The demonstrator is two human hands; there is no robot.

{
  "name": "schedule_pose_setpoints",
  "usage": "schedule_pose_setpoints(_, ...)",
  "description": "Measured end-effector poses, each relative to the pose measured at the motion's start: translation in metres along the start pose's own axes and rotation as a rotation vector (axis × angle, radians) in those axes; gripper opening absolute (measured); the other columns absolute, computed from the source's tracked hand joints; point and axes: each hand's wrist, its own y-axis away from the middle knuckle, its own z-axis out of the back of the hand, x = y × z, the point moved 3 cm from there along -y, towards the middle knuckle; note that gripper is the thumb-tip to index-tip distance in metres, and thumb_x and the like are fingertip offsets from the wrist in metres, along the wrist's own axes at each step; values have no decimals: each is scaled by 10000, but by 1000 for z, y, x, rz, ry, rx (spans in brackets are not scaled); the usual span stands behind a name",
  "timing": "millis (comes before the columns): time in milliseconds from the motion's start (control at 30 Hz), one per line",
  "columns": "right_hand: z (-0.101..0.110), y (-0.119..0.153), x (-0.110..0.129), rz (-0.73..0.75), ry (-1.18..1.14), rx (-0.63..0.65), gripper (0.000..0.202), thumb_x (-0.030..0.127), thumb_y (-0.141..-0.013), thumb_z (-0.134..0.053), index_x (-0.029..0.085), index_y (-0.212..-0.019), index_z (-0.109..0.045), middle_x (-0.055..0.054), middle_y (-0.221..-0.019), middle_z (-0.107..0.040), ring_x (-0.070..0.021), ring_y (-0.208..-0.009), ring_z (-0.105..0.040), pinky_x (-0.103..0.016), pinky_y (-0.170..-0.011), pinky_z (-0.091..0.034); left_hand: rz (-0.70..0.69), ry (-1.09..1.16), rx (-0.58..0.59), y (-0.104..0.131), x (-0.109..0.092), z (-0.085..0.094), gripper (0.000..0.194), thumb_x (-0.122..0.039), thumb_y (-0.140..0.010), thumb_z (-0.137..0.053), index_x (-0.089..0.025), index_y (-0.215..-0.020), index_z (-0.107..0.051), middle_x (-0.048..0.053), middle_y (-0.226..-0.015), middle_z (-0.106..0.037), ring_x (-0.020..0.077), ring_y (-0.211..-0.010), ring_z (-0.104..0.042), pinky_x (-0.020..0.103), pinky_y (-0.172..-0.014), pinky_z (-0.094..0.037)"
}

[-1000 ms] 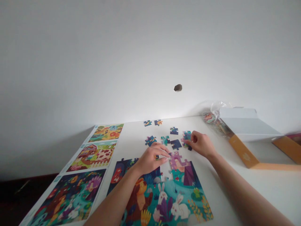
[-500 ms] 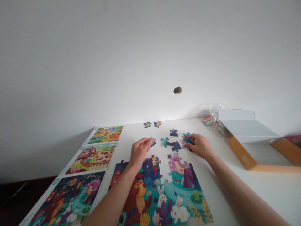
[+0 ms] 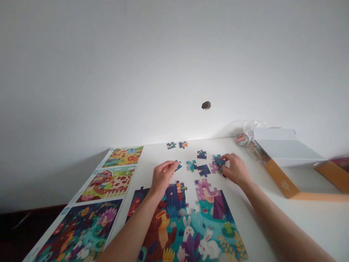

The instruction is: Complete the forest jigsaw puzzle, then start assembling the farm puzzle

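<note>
Puzzle: partly joined, flat on near middle of white table; near edge out of view
Puzzle facing: picture upright to the person, rabbits' ears toward wall; side edges run away toward wall
Puzzle long axis: can't tell, near end cut off
Gap: narrow notch, opens toward wall, between dark-blue left part and pink-and-purple right part
Left hand: thumb and fingers pinched on small blue piece, just beyond puzzle's far edge
Blue piece facing: mostly covered by fingers, long axis unclear
Right hand: narrow grip, thumb and fingers on teal-blue piece; lifted or not, can't tell
Pink piece: beside teal-blue piece, partly covered; join unclear
Loose pieces: teal piece and dark blue piece between hands, knobs at mixed angles; small dark piece beyond; two pieces side by side near wall
Picture sheets: three, left side, column running toward wall
Box: open, orange sides, right side
Plastic bag: colorful contents, beside box
Wall hole: above table
</note>
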Motion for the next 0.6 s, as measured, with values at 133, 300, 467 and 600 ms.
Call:
schedule_pose_setpoints(133, -4, 2, 4, 12, 35, 23, 352, 428, -821, -674, 221, -1103, -633, -91, -1051, -581, -276, -988, -546, -342, -807, -391, 1, 4, -2, 0, 0, 0, 298, -423, -737, -690, -136, -806, -734, 54, -734, -705, 148, -656, -584, 227, -546, -386)
schedule_pose_setpoints(300, -8, -1, -4, -77, 100, 51, 287, 407, -863, -616, 241, -1096, -639, -91, -1040, -597, -289, -987, -559, -365, -776, -388, 21, -3, -5, 0, -2, 0, 293, -426, -729, -689, -145, -802, -735, 55, -757, -714, 149, -655, -588, 225, -547, -391)
schedule_pose_setpoints(467, -6, -3, -9, -121, 98, 59, 336, 467, -847, -602, 209, -1060, -635, -102, -984, -625, -288, -944, -576, -371, -770, -386, 21, -2, -11, 1, -2, 0, 294, -429, -717, -695, -147, -789, -740, 51, -731, -705, 144, -635, -581, 226, -543, -390)
schedule_pose_setpoints(600, -5, -2, -12, -206, 154, 36, 351, 419, -812, -611, 191, -1079, -624, -126, -965, -626, -312, -949, -572, -409, -803, -384, 17, -2, -13, 1, -3, 0, 294, -428, -713, -698, -146, -784, -743, 46, -705, -698, 141, -621, -580, 225, -534, -385)
